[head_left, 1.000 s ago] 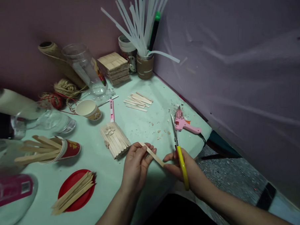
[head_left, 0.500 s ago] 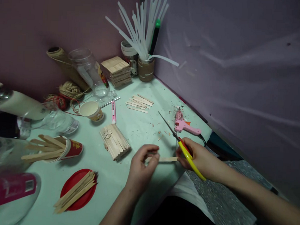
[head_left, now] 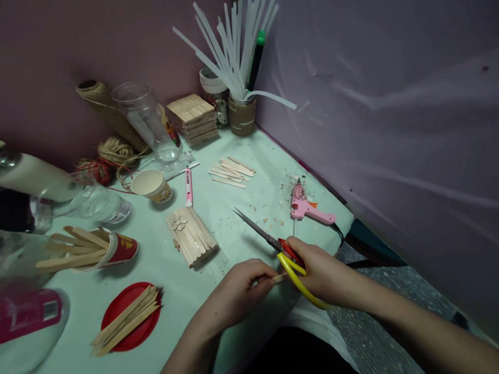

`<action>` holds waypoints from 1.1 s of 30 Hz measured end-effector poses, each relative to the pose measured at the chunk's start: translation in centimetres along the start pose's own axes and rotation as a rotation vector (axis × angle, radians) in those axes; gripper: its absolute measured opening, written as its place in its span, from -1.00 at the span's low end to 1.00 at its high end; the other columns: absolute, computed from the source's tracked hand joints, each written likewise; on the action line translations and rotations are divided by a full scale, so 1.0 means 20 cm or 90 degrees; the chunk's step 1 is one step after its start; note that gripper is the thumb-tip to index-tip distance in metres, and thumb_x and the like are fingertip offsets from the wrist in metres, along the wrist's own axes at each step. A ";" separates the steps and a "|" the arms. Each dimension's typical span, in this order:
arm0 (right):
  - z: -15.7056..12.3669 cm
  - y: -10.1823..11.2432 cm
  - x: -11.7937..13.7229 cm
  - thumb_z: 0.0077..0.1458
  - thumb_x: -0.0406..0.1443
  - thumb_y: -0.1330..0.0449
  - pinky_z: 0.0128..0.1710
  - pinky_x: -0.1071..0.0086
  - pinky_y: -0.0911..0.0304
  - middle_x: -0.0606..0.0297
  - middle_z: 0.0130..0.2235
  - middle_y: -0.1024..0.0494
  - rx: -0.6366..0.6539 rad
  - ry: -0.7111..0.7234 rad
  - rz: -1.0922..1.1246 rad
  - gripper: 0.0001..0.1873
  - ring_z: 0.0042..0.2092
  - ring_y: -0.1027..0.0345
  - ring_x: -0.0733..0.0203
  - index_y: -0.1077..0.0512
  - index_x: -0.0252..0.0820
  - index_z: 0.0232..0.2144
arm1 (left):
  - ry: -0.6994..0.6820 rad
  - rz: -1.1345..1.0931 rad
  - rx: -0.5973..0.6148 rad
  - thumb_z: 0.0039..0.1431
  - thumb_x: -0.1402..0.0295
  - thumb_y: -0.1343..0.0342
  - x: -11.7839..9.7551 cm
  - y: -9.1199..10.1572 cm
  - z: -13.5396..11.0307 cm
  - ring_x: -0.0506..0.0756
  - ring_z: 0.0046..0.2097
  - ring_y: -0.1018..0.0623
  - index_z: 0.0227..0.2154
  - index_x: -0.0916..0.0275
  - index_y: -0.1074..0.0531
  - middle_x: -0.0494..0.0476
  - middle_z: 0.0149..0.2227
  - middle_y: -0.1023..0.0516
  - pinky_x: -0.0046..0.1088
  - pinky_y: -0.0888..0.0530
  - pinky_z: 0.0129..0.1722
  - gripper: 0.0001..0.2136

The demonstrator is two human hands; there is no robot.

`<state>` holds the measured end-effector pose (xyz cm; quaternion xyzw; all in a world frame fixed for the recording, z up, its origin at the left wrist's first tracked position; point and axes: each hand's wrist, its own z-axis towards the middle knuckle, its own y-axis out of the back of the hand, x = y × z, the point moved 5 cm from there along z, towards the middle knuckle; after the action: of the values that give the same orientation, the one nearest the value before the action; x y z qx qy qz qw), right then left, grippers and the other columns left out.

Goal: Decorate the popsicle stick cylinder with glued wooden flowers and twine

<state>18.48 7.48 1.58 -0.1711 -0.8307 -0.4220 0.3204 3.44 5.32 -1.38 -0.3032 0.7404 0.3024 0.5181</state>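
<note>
My left hand is closed, pinching a wooden craft stick between thumb and fingers; most of the stick is hidden. My right hand grips a pair of scissors with yellow and red handles. The dark blades lie nearly together and point up and left above the table. The stick's right end passes behind the yellow handle, so I cannot tell whether my right fingers also touch it. Left of my hands lies a small panel-topped piece made of craft sticks, with a wooden flower on one corner.
A pink glue gun lies at the right table edge. Thin sticks and a pink cutter lie farther back. To the left are a red lid bearing sticks, a red paper cup, a white cup and several bottles.
My left hand has moved down and turned over the stick, covering more of it. My right hand has shifted slightly left and down, swinging the scissors' blades leftward and lower.
</note>
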 end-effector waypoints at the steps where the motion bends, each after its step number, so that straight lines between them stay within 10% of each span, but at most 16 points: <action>1: 0.00 0.00 0.00 0.03 -0.30 -0.15 -0.45 0.41 -0.03 0.38 -0.44 -0.37 0.010 0.008 -0.001 -0.80 -0.43 -0.19 0.25 -0.13 -0.09 -0.43 | -0.010 0.026 -0.004 0.23 0.33 -0.08 0.00 0.00 0.00 0.06 -0.24 -0.49 -0.31 0.24 -0.57 0.10 -0.29 -0.56 -0.46 -0.36 -0.21 -0.83; 7: 0.01 0.01 0.02 0.02 -0.26 -0.18 -0.44 0.41 -0.03 0.42 -0.44 -0.32 -0.012 -0.006 0.044 -0.77 -0.42 -0.17 0.25 -0.12 -0.08 -0.43 | 0.045 -0.041 -0.023 0.16 0.35 -0.12 0.03 -0.01 0.01 0.00 -0.39 -0.37 -0.38 0.27 -0.53 0.03 -0.43 -0.46 -0.51 -0.26 -0.38 -0.87; 16: -0.11 -0.09 -0.03 -0.17 -0.29 -0.34 -0.36 0.35 -0.11 0.42 -0.42 -0.34 0.016 -0.197 0.166 -0.61 -0.38 -0.17 0.22 -0.18 -0.09 -0.38 | 0.153 -0.448 -0.293 -0.08 0.25 -0.34 0.10 0.07 0.03 -0.05 -0.43 -0.39 -0.35 0.26 -0.49 0.00 -0.42 -0.47 -0.57 -0.29 -0.43 -0.74; 33: -0.15 -0.22 -0.04 -0.15 -0.33 -0.28 -0.46 0.39 -0.03 0.44 -0.45 -0.36 0.091 -0.154 0.191 -0.60 -0.42 -0.20 0.25 -0.12 -0.07 -0.33 | 0.105 -0.345 -0.321 -0.04 0.26 -0.30 0.09 0.11 0.01 0.01 -0.32 -0.42 -0.36 0.24 -0.50 0.01 -0.39 -0.46 -0.51 -0.35 -0.29 -0.79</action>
<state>17.74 2.46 -0.33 -0.3194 -0.8559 -0.2861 0.2891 1.42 6.62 -2.86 -0.6292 0.5750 0.3017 0.4271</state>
